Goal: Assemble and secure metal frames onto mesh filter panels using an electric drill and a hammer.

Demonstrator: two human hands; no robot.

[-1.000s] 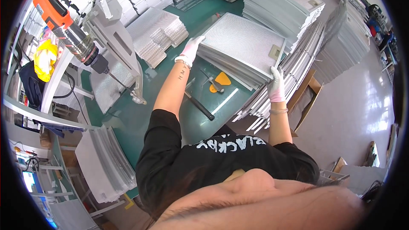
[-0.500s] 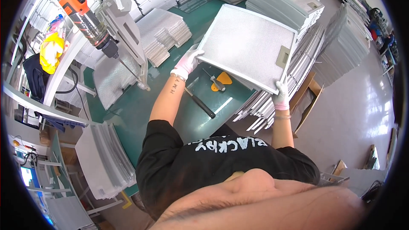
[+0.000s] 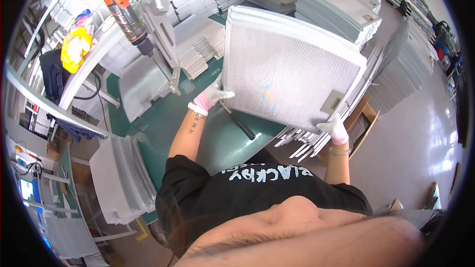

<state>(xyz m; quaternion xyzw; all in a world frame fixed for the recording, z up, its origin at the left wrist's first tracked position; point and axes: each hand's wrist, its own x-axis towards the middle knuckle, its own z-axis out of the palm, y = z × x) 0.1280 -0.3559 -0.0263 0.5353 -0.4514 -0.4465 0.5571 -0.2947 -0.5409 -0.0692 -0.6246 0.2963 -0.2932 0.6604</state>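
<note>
I hold a large square metal mesh filter panel (image 3: 287, 69) tilted up in front of me over the green table (image 3: 163, 123). My left hand (image 3: 210, 98), in a white and pink glove, grips its lower left edge. At the panel's lower right corner my right hand (image 3: 334, 128), also gloved, holds on beside a small grey latch plate (image 3: 332, 102). A black bar (image 3: 241, 124) lies on the table just under the panel.
An orange power screwdriver (image 3: 121, 7) hangs on a stand over the table's left part. Stacks of similar panels (image 3: 341, 5) stand at the back and right, more (image 3: 118, 178) at my lower left. Grey floor (image 3: 415, 133) lies to the right.
I have lifted the panel off the stack on the right and swung it up and toward me; it now stands tilted and much closer, hiding the yellow part on the table.
</note>
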